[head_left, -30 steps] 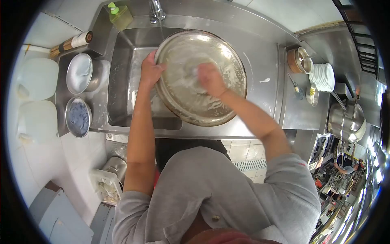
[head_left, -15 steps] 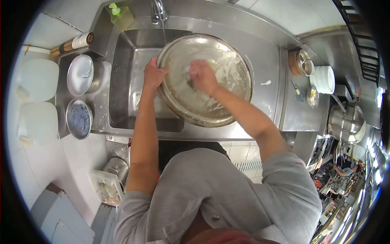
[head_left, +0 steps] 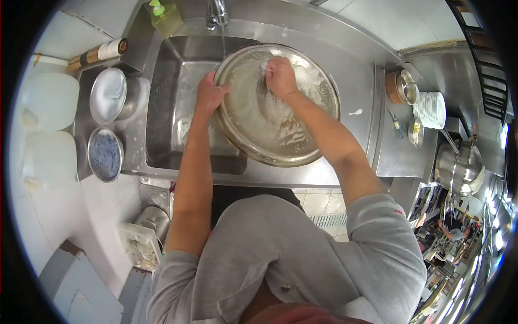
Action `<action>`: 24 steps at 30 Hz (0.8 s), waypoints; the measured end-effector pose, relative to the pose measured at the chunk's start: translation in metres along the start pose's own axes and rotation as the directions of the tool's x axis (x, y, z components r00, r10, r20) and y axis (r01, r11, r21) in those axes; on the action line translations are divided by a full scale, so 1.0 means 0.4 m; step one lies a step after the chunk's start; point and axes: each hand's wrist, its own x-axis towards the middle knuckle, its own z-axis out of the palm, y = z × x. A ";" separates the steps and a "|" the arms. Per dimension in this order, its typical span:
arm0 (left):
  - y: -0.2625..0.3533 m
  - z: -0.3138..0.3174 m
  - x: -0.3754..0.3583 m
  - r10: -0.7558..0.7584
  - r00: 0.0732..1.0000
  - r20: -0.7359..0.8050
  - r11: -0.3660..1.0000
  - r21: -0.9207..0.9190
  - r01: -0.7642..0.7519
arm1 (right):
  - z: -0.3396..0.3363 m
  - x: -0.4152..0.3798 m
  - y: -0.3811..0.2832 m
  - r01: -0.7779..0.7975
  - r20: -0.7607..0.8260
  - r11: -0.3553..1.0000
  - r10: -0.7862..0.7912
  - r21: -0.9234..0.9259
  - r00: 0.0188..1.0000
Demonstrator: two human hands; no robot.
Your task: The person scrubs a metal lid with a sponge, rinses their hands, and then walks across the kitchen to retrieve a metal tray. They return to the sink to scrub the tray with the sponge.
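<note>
A large round metal pan (head_left: 248, 127), or perhaps a lid, rests tilted across the sink's right edge and the counter. White suds streak its surface. My left hand (head_left: 210, 96) grips its left rim, thumb on top and fingers behind the edge. On the upper middle of the pan my right hand (head_left: 280, 77) is closed and pressed down around something small and pale, mostly hidden by the fingers. Water runs in a thin stream from the faucet (head_left: 217, 17) behind the pan's upper left edge.
The sink (head_left: 167, 135) lies left. Two metal bowls (head_left: 108, 95) stand beside it, one holding bluish liquid. A soap bottle (head_left: 166, 19) is at the back. At right are stacked white plates (head_left: 430, 110), a brush (head_left: 396, 121) and a container (head_left: 398, 87). Another person (head_left: 456, 232) appears far right.
My right hand has moved up and slightly right over the pan, leaving curved streaks in the suds. My left hand keeps its hold on the rim, and the view has shifted slightly.
</note>
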 end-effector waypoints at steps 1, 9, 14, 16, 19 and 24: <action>0.001 0.002 0.006 0.008 1.000 -0.016 1.000 0.006 -0.008 | 0.010 0.021 -0.005 -0.057 -0.090 0.998 0.055 -0.027 0.994; 0.077 -0.029 -0.051 0.098 0.995 0.008 0.992 -0.082 -0.097 | -0.176 -0.095 0.098 0.100 0.201 0.983 -0.068 -0.153 0.977; 0.050 -0.153 -0.102 0.136 0.987 -0.080 0.991 -0.001 -0.137 | -0.069 -0.072 -0.010 0.043 -0.002 0.997 -0.043 -0.071 0.999; 0.049 -0.213 -0.125 0.105 0.989 -0.102 0.991 -0.072 -0.112 | -0.044 -0.072 -0.073 0.098 -0.034 0.995 -0.099 -0.011 0.995; 0.021 -0.280 -0.145 0.041 0.990 -0.135 0.995 -0.087 -0.053 | -0.014 -0.073 -0.126 0.136 0.009 0.990 -0.136 0.030 0.991; -0.112 -0.287 -0.121 -0.019 0.983 -0.184 0.998 -0.058 0.009 | 0.040 -0.069 -0.143 0.142 0.065 0.989 -0.140 -0.030 0.988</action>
